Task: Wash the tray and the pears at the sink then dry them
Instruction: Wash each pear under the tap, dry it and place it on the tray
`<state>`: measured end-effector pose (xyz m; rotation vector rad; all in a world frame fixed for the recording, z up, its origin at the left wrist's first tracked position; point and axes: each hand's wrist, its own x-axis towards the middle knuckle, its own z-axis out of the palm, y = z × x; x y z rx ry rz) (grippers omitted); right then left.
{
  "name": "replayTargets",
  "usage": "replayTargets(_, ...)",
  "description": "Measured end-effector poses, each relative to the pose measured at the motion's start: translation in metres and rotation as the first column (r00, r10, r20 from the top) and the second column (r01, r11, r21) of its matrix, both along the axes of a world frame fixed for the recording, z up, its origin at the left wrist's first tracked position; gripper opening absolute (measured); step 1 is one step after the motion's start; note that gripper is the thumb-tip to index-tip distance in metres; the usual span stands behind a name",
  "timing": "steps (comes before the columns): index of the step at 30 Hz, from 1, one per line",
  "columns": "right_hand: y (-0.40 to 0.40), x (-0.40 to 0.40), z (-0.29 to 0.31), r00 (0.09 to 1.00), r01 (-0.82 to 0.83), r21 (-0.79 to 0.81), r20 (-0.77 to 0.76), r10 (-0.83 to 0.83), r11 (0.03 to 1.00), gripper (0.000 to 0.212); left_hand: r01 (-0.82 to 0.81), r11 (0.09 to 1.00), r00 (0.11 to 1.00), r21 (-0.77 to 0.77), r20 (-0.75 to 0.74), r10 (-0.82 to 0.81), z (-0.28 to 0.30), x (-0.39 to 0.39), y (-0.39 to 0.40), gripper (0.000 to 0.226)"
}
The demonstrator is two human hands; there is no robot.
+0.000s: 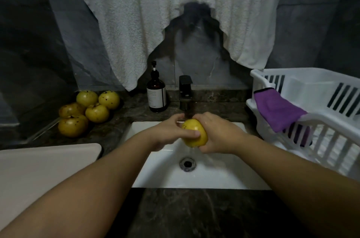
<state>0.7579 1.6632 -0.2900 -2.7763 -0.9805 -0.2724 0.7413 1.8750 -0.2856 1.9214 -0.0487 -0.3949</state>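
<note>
A yellow pear (194, 138) is held over the white sink (214, 177), under water running from the black tap (185, 91). My left hand (171, 132) grips it from the left with the thumb across its front. My right hand (218, 136) cups it from the right and below. Several more yellow pears (87, 111) with dark spots lie in a heap on the counter at the back left. A pale tray (39, 167) lies on the counter to the left of the sink.
A brown pump bottle (156, 95) stands left of the tap. A white dish rack (311, 113) on the right has a purple cloth (278, 111) draped over its rim. A white towel (175, 14) hangs on the dark wall behind.
</note>
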Motion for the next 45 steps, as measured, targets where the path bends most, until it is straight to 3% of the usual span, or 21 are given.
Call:
replayTargets(5,-0.022,0.003,0.02,0.986,0.137,0.221,0.066,-0.155,0.966,0.097,-0.046,0.999,0.992,0.006,0.119,0.045,0.016,-0.007,0.013,0.105)
replayTargets(7,-0.025,-0.004,0.02,0.984,0.15,0.093,0.08,-0.157,0.984,0.094,-0.078,0.992,0.993,0.095,0.096,0.069,0.011,-0.013,0.017,0.088)
replayTargets(8,-0.026,-0.008,0.016,0.988,0.132,-0.049,0.09,-0.128,0.99,0.092,-0.036,0.947,0.996,0.319,0.084,0.009,0.007,-0.016,0.018,0.082)
replayTargets(9,-0.027,-0.011,0.01,0.989,0.13,-0.133,0.088,-0.119,0.983,0.09,0.019,0.819,0.997,0.574,0.047,-0.056,-0.001,-0.019,0.018,0.078)
replayTargets(10,-0.028,-0.014,0.005,0.987,0.151,-0.125,0.07,-0.144,0.98,0.089,0.065,0.614,0.988,0.786,0.037,-0.153,-0.008,-0.021,0.019,0.072)
replayTargets(11,-0.029,-0.017,0.004,0.985,0.171,-0.071,0.044,-0.168,0.983,0.088,0.033,0.496,0.975,0.868,0.082,-0.208,-0.014,-0.021,0.019,0.061)
replayTargets(14,-0.03,-0.021,0.003,0.985,0.166,-0.074,0.065,-0.161,0.983,0.087,-0.182,0.543,0.939,0.82,0.309,-0.151,-0.01,-0.024,0.015,0.014)
replayTargets(16,-0.03,-0.024,0.003,0.986,0.16,-0.075,0.066,-0.155,0.984,0.089,-0.11,0.513,0.958,0.851,0.228,-0.172,-0.006,-0.021,0.011,0.037)
replayTargets(18,-0.029,-0.026,0.006,0.982,0.18,-0.042,0.064,-0.177,0.983,0.091,0.103,0.459,0.982,0.883,-0.016,-0.19,-0.007,-0.021,0.006,0.099)
replayTargets(20,-0.028,-0.028,0.009,0.981,0.186,-0.062,0.066,-0.182,0.981,0.091,0.142,0.67,0.987,0.728,-0.049,-0.155,-0.004,-0.024,-0.001,0.124)
replayTargets(22,-0.027,-0.031,0.012,0.981,0.19,-0.056,0.058,-0.187,0.98,0.092,0.095,0.948,0.994,0.304,0.024,-0.108,0.0,-0.024,-0.014,0.118)
replayTargets(23,-0.026,-0.033,0.014,0.981,0.192,-0.056,0.053,-0.189,0.98,0.092,0.08,0.991,0.996,0.106,0.036,-0.084,0.001,-0.025,-0.02,0.115)
replayTargets(25,-0.023,-0.036,0.016,0.981,0.184,-0.052,0.074,-0.18,0.982,0.091,0.098,0.994,0.992,-0.056,0.081,-0.093,-0.001,-0.027,-0.032,0.113)
replayTargets(28,-0.021,-0.042,0.021,0.983,0.164,-0.003,0.084,-0.163,0.987,0.09,0.091,0.986,0.983,-0.141,0.171,-0.067,-0.005,-0.027,-0.048,0.096)
replayTargets(32,-0.027,-0.047,0.032,0.985,0.137,0.064,-0.11,-0.13,0.988,0.094,0.02,0.993,0.97,-0.119,0.245,0.01,-0.011,-0.023,-0.049,0.085)
replayTargets(33,-0.032,-0.045,0.034,0.979,0.161,0.072,-0.137,-0.15,0.984,0.085,0.003,0.997,0.964,-0.083,0.264,0.019,-0.012,-0.022,-0.047,0.085)
replayTargets(35,-0.04,-0.042,0.038,0.96,0.264,0.107,-0.129,-0.249,0.959,0.037,-0.044,0.998,0.957,-0.037,0.284,0.052,-0.014,-0.021,-0.043,0.085)
replayTargets(37,-0.047,-0.041,0.034,0.929,0.365,0.036,-0.079,-0.361,0.93,0.019,-0.08,0.996,0.953,-0.03,0.291,0.085,-0.013,-0.021,-0.039,0.085)
replayTargets(38,-0.049,-0.042,0.029,0.918,0.368,-0.098,-0.12,-0.378,0.925,0.022,-0.086,0.996,0.951,-0.035,0.295,0.093,-0.012,-0.021,-0.037,0.085)
replayTargets(41,-0.051,-0.048,0.017,0.877,0.221,-0.493,-0.276,-0.392,0.842,0.081,-0.066,0.997,0.945,-0.047,0.319,0.078,-0.003,-0.02,-0.032,0.085)
replayTargets(45,-0.044,-0.051,0.053,0.973,0.226,-0.476,0.076,-0.217,0.85,0.073,-0.043,0.998,0.929,-0.045,0.367,0.056,0.011,-0.021,-0.031,0.086)
